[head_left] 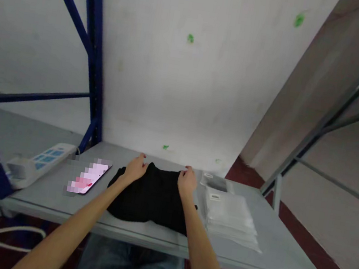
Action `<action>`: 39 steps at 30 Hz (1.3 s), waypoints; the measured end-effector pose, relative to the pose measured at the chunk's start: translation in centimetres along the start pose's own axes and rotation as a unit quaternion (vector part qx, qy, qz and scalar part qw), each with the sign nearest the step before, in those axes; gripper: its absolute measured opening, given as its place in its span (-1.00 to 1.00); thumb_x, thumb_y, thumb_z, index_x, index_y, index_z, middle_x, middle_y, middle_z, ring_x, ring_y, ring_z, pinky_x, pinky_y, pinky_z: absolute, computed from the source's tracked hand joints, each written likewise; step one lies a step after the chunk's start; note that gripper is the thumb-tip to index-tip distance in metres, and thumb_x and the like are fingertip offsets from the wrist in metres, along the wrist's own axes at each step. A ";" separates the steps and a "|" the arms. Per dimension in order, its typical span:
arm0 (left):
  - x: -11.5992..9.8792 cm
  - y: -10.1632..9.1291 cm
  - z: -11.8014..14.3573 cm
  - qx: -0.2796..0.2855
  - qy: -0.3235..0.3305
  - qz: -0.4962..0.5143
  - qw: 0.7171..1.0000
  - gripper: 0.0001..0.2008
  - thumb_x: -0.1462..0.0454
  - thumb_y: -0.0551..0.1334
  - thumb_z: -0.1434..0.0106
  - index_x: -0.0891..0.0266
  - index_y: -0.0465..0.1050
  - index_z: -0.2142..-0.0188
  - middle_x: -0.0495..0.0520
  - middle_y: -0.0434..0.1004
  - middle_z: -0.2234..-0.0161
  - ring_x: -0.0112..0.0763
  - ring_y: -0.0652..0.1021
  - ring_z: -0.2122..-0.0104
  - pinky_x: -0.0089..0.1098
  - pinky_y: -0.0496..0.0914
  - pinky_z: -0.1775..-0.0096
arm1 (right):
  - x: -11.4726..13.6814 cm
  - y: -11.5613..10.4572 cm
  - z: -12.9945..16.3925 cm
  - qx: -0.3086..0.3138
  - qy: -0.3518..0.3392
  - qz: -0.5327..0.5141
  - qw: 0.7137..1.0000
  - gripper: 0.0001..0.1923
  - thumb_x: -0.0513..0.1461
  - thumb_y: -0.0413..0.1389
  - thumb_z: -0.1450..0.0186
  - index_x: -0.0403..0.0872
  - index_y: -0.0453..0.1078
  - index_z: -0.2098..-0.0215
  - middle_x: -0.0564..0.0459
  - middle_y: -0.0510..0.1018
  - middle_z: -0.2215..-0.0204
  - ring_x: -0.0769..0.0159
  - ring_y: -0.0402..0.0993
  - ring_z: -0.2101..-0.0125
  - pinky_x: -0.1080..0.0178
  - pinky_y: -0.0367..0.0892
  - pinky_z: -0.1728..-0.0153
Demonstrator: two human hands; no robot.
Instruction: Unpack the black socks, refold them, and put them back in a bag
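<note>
A black garment (155, 199) lies spread on the grey shelf in front of me, its near edge close to the shelf's front. My left hand (136, 168) is closed on the garment's far edge, towards its left side. At the far right corner, my right hand (187, 181) pinches the same cloth. Between the hands the far edge is slightly raised and wrinkled. The garment's exact kind cannot be made out. Just right of it sits a stack of clear plastic bags (231, 215).
A flat bag with something dark inside (217, 183) lies behind the stack. To the left are a lit phone (89, 177) and a white power strip (43, 163) with a cable. Blue uprights (94, 48) and a white wall (186, 94) bound the grey shelf (284, 246).
</note>
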State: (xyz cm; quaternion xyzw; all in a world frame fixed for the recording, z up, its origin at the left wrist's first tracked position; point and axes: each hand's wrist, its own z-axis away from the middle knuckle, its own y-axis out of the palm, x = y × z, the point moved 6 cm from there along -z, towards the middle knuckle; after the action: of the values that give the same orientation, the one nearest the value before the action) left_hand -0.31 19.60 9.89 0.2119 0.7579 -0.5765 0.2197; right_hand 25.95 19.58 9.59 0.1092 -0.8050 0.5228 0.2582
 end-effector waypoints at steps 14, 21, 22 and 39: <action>5.6 -4.0 3.1 0.114 0.195 -0.100 0.969 -0.64 0.14 0.26 -0.15 0.12 0.54 0.05 0.14 0.64 -0.01 -0.04 0.60 -0.03 -0.15 0.41 -0.12 | -0.8 5.1 6.9 -0.018 -0.172 0.017 0.985 -0.48 -0.15 0.01 -0.48 -0.20 0.35 -0.33 -0.26 0.37 -0.33 -0.14 0.19 -0.35 -0.13 0.12 -0.32; 4.6 -3.2 0.5 0.031 0.110 -0.150 0.982 -0.50 -0.04 -0.10 -0.47 0.15 0.52 0.10 0.20 0.67 0.19 -0.05 0.64 0.16 -0.18 0.44 0.10 | -1.0 4.9 7.5 0.000 -0.172 0.050 0.984 -0.47 -0.10 -0.05 -0.53 -0.18 0.34 -0.35 -0.25 0.36 -0.34 -0.12 0.18 -0.36 -0.12 0.07 -0.35; 4.3 -2.9 0.3 0.022 0.093 -0.162 0.982 -0.48 -0.04 -0.14 -0.48 0.16 0.51 0.12 0.22 0.66 0.21 -0.04 0.64 0.18 -0.18 0.43 0.13 | -1.0 4.8 7.5 0.000 -0.170 0.053 0.984 -0.47 -0.10 -0.06 -0.53 -0.18 0.35 -0.34 -0.24 0.36 -0.34 -0.13 0.18 -0.36 -0.12 0.06 -0.35; 5.8 -5.4 4.4 0.098 0.216 -0.021 0.971 -0.62 -0.06 0.18 -0.28 0.11 0.54 0.14 0.09 0.66 0.08 -0.12 0.61 0.05 -0.24 0.42 -0.03 | -1.7 4.5 7.8 0.016 -0.140 0.065 0.988 -0.50 -0.11 -0.11 -0.55 -0.09 0.36 -0.34 -0.21 0.35 -0.35 -0.07 0.17 -0.37 -0.15 0.06 -0.33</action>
State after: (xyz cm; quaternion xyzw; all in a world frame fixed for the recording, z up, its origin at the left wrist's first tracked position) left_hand -7.74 14.42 9.68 0.3360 0.7315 -0.5930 0.0174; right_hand 22.98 14.31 2.67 0.1328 -0.8299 0.5313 0.1067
